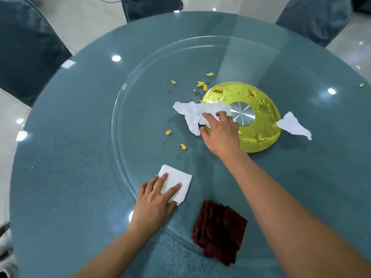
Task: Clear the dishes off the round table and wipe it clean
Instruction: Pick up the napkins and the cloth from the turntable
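Our right hand [219, 133] pinches the crumpled tissue [192, 115] at the table's [80, 117] centre — gathering litter first, we judge. Our left hand [154, 197] lies flat, fingers straight, on a folded napkin [176, 182] at six o'clock, ready for wiping; no dishes show — only crumbs [201, 85] toward twelve.

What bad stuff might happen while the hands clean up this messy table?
The right hand grips a crumpled tissue beside loose yellow crumbs; a fast swipe might scatter them instead of gathering them. Crumbs near the table's edge could get knocked to the floor. The left hand presses a folded napkin on the glass turntable, which might spin under the push.
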Demonstrator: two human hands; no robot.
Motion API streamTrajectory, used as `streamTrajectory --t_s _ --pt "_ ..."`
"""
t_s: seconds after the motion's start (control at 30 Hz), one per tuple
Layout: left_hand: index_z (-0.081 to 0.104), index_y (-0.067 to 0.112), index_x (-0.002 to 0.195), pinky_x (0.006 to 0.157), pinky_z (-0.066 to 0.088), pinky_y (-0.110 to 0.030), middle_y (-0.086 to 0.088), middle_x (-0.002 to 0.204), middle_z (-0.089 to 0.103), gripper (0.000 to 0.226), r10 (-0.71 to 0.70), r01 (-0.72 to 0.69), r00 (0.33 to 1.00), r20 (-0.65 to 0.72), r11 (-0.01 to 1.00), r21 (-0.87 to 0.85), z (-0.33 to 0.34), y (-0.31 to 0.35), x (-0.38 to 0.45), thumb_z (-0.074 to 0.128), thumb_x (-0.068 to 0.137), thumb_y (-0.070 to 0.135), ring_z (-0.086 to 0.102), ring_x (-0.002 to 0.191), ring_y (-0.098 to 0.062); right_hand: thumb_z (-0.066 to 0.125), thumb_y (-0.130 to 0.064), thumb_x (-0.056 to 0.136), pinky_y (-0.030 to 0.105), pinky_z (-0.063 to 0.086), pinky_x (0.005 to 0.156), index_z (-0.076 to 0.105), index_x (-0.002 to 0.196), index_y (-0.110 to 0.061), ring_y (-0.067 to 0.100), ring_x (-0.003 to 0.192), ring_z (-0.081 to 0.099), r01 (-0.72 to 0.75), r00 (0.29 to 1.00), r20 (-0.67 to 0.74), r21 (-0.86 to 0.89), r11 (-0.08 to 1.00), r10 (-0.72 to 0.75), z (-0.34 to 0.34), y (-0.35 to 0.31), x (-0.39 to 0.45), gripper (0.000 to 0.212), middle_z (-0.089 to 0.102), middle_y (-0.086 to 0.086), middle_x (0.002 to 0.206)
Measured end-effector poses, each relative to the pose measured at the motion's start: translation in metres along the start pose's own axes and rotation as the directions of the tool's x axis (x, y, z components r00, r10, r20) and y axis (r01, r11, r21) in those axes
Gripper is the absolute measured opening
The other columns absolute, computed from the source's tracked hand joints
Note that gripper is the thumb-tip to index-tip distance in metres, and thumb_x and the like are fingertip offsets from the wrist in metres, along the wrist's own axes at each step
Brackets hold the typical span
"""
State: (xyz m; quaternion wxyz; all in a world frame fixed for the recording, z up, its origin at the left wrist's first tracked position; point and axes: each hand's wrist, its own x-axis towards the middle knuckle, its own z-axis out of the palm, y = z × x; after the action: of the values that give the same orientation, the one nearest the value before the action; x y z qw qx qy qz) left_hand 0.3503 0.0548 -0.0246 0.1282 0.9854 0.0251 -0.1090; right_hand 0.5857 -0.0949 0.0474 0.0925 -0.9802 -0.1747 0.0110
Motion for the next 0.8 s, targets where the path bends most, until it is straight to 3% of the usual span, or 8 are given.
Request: streamTrajectory --t_s 0.13,0.23,0.3,0.4,0.53,0.7,0.8 --pt "0.069 0.042 0.123 0.091 0.037 -0.041 -0.009 0.131 0.063 0.042 0.049 -0.054 0.989 -0.143 0.998 -0.033 0.006 -0.008 0.003 0.052 0.086 0.041 0.06 0.108 -0.033 0.044 -0.057 0.098 0.052 0.029 0.108 0.038 0.149 -0.04 0.035 0.138 0.034 -0.084 0.983 0.153 -0.097 0.992 0.098 0.02 -0.002 0.046 0.055 0.031 0.013 0.153" --pt "0.071 0.042 0.119 0.088 0.037 -0.039 -0.005 0.122 0.065 0.037 0.076 -0.089 0.97 -0.233 0.995 -0.048 0.008 -0.013 0.01 0.053 0.086 0.037 0.057 0.101 -0.029 0.049 -0.059 0.095 0.055 0.029 0.109 0.044 0.145 -0.041 0.035 0.143 0.027 -0.131 0.962 0.234 -0.055 0.99 0.14 0.04 0.002 0.058 0.053 0.028 0.012 0.153" --pt "0.073 0.04 0.112 0.085 0.039 -0.04 -0.003 0.116 0.065 0.032 0.085 -0.106 0.954 -0.288 0.993 -0.057 0.008 -0.011 0.015 0.054 0.087 0.037 0.055 0.097 -0.028 0.055 -0.055 0.092 0.052 0.037 0.103 0.053 0.137 -0.038 0.036 0.137 0.034 -0.116 0.972 0.199 -0.039 0.992 0.122 0.052 0.007 0.056 0.048 0.037 0.012 0.146" --pt "0.073 0.036 0.107 0.082 0.039 -0.04 0.0 0.111 0.065 0.026 0.099 -0.13 0.935 -0.341 0.989 -0.067 0.009 -0.011 0.019 0.058 0.085 0.034 0.054 0.094 -0.028 0.064 -0.038 0.092 0.043 0.045 0.081 0.068 0.117 -0.021 0.038 0.112 0.051 -0.065 0.996 0.061 0.006 0.998 0.064 0.062 0.017 0.054 0.03 0.058 0.012 0.121" --pt "0.071 0.031 0.103 0.081 0.039 -0.04 0.004 0.11 0.064 0.022 0.133 -0.159 0.918 -0.373 0.986 -0.04 0.01 -0.012 0.024 0.057 0.087 0.034 0.055 0.094 -0.028 0.067 -0.02 0.089 0.042 0.043 0.078 0.068 0.092 -0.009 0.038 0.089 0.057 0.002 1.0 0.008 0.049 0.999 -0.002 0.067 0.043 0.047 0.011 0.064 0.012 0.096" --pt "0.065 0.031 0.107 0.083 0.039 -0.04 0.005 0.111 0.061 0.021 0.156 -0.184 0.93 -0.332 0.981 -0.056 0.005 -0.014 0.027 0.057 0.088 0.034 0.056 0.098 -0.028 0.073 -0.013 0.082 0.04 0.042 0.072 0.067 0.088 -0.005 0.036 0.083 0.055 -0.023 0.999 -0.032 0.163 0.986 0.029 0.061 0.068 0.02 0.011 0.065 0.012 0.094" --pt "0.068 0.032 0.105 0.085 0.037 -0.038 0.006 0.113 0.059 0.029 0.137 -0.157 0.96 -0.243 0.985 -0.064 -0.003 -0.012 0.027 0.062 0.079 0.045 0.058 0.099 -0.028 0.07 -0.018 0.085 0.041 0.042 0.069 0.067 0.092 -0.007 0.035 0.083 0.053 -0.004 1.0 -0.005 0.105 0.994 0.005 0.056 0.079 0.004 0.014 0.065 0.011 0.097"
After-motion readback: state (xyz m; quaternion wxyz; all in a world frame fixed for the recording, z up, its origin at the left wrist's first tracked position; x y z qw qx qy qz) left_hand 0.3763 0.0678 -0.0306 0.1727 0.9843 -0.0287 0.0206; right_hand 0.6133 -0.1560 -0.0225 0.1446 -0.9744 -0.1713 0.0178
